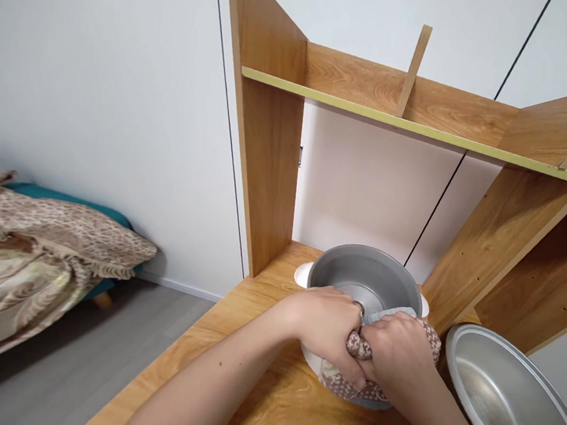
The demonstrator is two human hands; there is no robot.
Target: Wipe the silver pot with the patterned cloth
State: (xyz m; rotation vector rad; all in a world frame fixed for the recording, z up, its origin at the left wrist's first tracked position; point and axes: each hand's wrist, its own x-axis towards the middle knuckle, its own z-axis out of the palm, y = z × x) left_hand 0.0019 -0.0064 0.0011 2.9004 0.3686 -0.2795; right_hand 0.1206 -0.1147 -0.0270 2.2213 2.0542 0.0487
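A white rice cooker body (pixel 303 274) with a grey metal inner well (pixel 358 273) stands on the wooden desk (pixel 265 398). Both hands are at its near rim. My left hand (pixel 325 323) and my right hand (pixel 400 357) are closed together on a brown and white patterned cloth (pixel 352 383), which is bunched between them and draped over the cooker's front edge. A ring shows on a finger of my left hand. The cloth hides the cooker's near wall.
A round metal inner pot (pixel 506 394) lies tilted on the desk at the right. A wooden shelf unit (pixel 270 138) rises behind the cooker against a white wall. At the left is a bed with a patterned blanket (pixel 34 248) over grey floor.
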